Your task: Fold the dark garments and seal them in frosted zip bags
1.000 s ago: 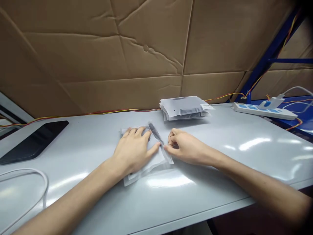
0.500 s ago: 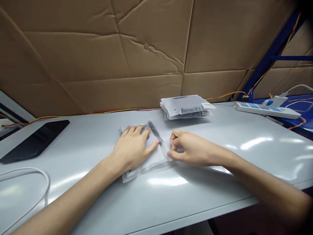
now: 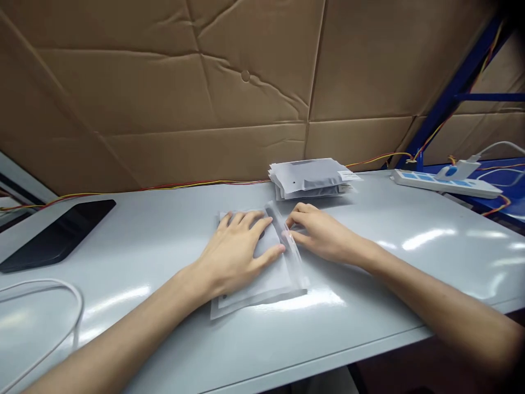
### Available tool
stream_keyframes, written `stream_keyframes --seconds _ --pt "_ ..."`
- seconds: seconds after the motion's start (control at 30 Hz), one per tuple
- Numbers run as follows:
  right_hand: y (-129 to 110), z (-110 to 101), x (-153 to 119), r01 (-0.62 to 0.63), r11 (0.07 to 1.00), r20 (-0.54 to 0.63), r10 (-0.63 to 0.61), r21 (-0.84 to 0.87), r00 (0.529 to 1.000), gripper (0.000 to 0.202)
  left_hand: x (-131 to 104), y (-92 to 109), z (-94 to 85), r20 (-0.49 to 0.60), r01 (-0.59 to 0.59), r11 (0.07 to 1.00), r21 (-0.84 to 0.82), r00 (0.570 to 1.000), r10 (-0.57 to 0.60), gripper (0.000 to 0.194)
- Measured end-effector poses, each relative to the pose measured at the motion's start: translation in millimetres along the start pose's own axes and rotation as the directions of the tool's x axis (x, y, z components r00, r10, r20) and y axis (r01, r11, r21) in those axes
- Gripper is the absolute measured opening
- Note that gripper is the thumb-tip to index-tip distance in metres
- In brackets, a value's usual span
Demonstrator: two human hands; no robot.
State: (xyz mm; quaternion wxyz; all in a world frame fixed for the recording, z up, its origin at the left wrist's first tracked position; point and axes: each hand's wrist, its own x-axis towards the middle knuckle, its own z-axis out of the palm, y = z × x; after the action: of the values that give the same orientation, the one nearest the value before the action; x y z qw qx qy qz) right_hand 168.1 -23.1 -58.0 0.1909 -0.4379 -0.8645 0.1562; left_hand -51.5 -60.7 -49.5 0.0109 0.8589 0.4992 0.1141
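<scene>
Flap step, by the look. Bag (image 3: 273, 282) flat on surface (image 3: 164, 350); left hand (image 3: 229, 254) pressing it, fingers wide; right hand (image 3: 322, 232) pinching flap (image 3: 296, 262). Next calls for firm left pressure, straight flap.

Our glossy grey table (image 3: 164, 235), 1 translucent bag (image 3: 271, 277) lying near the middle, 1 stack of bags (image 3: 311, 178) at the back, 1 black slab (image 3: 59, 235) to our left, 1 white cable (image 3: 79, 300) nearer us, 1 power strip (image 3: 447, 186) far right.
</scene>
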Motion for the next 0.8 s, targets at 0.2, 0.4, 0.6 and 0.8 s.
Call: stream_keyframes --seconds 0.2,0.4,0.6,0.8 --pt "-5 0 0 -0.047 0.999 -0.020 0.047 0.021 0.999 0.038 -2 2 2.3 -0.034 -0.011 0.999 -0.049 0.999 0.009 0.061" --pt "-10 6 0 -0.104 0.991 -0.012 0.105 0.084 0.994 0.032 -1 6 2.8 -0.050 -0.029 0.997 -0.065 0.998 0.025 0.062" --pt "-8 13 4 -0.063 0.994 -0.006 0.064 0.091 0.998 0.014 -1 8 3.4 -0.045 -0.028 0.998 -0.065 0.999 0.025 0.061" --pt "-8 -1 1 -0.073 0.997 0.028 0.072 0.028 0.997 0.011 -1 6 5.8 -0.025 0.015 0.998 -0.060 1.000 -0.016 0.064"
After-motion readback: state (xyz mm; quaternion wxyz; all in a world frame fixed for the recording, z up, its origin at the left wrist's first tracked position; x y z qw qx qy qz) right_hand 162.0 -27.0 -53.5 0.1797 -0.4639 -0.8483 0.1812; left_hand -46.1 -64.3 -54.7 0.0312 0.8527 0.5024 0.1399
